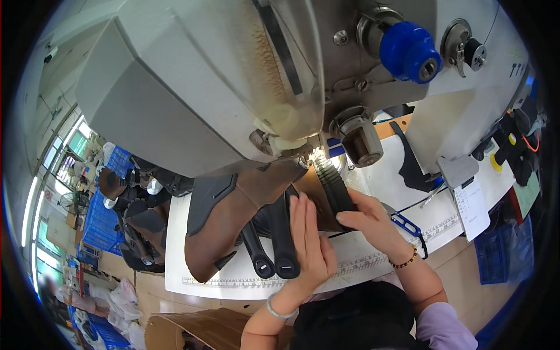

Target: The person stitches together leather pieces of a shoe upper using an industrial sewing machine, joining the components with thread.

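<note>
A brown and black leather piece (pixel 213 248) lies under the head of an industrial sewing machine (pixel 192 111), with its seam at the lit needle area (pixel 315 156). Two black straps (pixel 283 236) with rounded ends hang from it toward me. My left hand (pixel 309 239) rests flat against the piece beside the straps, fingers stretched out and close together. At the piece's right side, my right hand (pixel 370 219) has its thumb and fingers closed on the black ribbed edge (pixel 332 186). The machine hides the stitching point in part.
On the white table (pixel 233 286), a printed ruler runs along the near edge. A blue slotted-handle tool (pixel 408 224) lies right of my right hand, with a black cut piece (pixel 411 160) behind it. Blue crates (pixel 105 216) and similar pieces stand left; a cardboard box (pixel 163 332) sits below.
</note>
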`<move>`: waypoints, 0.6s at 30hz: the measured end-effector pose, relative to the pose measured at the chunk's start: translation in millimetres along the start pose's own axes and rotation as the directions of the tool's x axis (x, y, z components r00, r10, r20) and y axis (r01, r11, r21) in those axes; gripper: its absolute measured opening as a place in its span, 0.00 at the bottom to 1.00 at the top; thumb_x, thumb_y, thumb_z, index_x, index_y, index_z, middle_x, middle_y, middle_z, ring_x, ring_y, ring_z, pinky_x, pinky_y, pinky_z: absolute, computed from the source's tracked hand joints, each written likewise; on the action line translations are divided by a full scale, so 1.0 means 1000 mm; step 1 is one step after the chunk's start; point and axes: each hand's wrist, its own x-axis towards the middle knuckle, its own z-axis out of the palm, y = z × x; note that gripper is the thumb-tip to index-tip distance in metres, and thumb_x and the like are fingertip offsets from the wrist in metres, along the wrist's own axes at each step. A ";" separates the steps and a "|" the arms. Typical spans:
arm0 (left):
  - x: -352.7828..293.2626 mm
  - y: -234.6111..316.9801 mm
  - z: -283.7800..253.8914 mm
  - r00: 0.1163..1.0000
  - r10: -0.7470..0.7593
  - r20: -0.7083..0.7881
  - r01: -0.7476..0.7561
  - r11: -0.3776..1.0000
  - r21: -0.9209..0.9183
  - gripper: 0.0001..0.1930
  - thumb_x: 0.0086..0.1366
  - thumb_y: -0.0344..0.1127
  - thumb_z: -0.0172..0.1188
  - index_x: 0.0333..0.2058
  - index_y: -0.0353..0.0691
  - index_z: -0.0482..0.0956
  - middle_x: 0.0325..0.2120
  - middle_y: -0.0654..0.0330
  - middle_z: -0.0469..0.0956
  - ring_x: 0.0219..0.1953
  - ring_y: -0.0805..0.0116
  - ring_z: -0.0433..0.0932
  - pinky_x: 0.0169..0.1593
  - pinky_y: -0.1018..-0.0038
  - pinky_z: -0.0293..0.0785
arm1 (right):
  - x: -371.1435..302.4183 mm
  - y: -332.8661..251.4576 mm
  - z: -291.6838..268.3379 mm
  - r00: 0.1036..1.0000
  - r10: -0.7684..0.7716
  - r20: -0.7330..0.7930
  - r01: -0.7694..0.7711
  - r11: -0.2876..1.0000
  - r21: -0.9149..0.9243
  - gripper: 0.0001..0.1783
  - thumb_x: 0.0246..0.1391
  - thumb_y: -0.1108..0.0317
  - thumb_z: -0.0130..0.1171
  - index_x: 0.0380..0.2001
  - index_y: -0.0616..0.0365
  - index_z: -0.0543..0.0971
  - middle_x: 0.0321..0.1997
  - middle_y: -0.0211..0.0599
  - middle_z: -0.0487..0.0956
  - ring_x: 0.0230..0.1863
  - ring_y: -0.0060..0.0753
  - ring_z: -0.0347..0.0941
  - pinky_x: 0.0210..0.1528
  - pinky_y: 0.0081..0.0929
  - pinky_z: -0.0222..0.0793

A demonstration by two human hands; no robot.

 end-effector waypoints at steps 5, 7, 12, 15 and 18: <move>0.020 0.003 -0.010 0.997 -0.061 0.037 0.059 0.997 0.055 0.23 0.60 0.24 0.43 0.55 0.27 0.63 0.57 0.44 0.61 0.62 0.46 0.57 0.62 0.59 0.53 | 0.007 -0.004 0.002 0.999 -0.002 0.051 0.012 0.979 -0.205 0.14 0.54 0.69 0.57 0.42 0.67 0.75 0.32 0.27 0.77 0.35 0.13 0.69 0.37 0.14 0.68; 0.024 0.005 -0.013 0.997 -0.058 0.055 0.055 0.997 0.060 0.22 0.60 0.24 0.44 0.55 0.28 0.64 0.57 0.45 0.62 0.61 0.47 0.58 0.62 0.60 0.55 | 0.006 0.002 0.001 0.996 -0.086 0.030 0.090 0.983 -0.160 0.11 0.54 0.69 0.58 0.37 0.66 0.77 0.27 0.25 0.76 0.29 0.11 0.68 0.30 0.12 0.66; 0.031 0.008 -0.015 0.996 -0.012 0.093 -0.002 0.989 0.148 0.21 0.58 0.23 0.47 0.52 0.29 0.68 0.54 0.47 0.66 0.59 0.49 0.62 0.60 0.62 0.58 | 0.004 0.012 0.000 0.999 -0.033 -0.007 0.034 0.999 0.041 0.10 0.55 0.68 0.58 0.36 0.65 0.77 0.26 0.23 0.75 0.28 0.10 0.66 0.27 0.12 0.62; 0.029 -0.003 -0.015 0.997 0.009 0.078 -0.019 0.991 0.130 0.20 0.58 0.23 0.48 0.51 0.29 0.69 0.53 0.47 0.66 0.57 0.48 0.64 0.59 0.62 0.60 | 0.004 0.014 0.002 1.000 -0.017 -0.013 0.018 0.997 0.077 0.11 0.55 0.68 0.58 0.37 0.64 0.77 0.27 0.23 0.75 0.28 0.10 0.65 0.28 0.11 0.62; 0.028 -0.012 -0.015 0.997 0.041 0.063 -0.047 0.995 0.092 0.20 0.57 0.23 0.47 0.51 0.29 0.69 0.53 0.46 0.67 0.56 0.46 0.66 0.58 0.61 0.62 | 0.003 0.017 0.004 1.000 -0.024 -0.001 0.024 0.997 0.068 0.11 0.55 0.68 0.57 0.39 0.64 0.77 0.30 0.23 0.75 0.30 0.09 0.65 0.29 0.11 0.62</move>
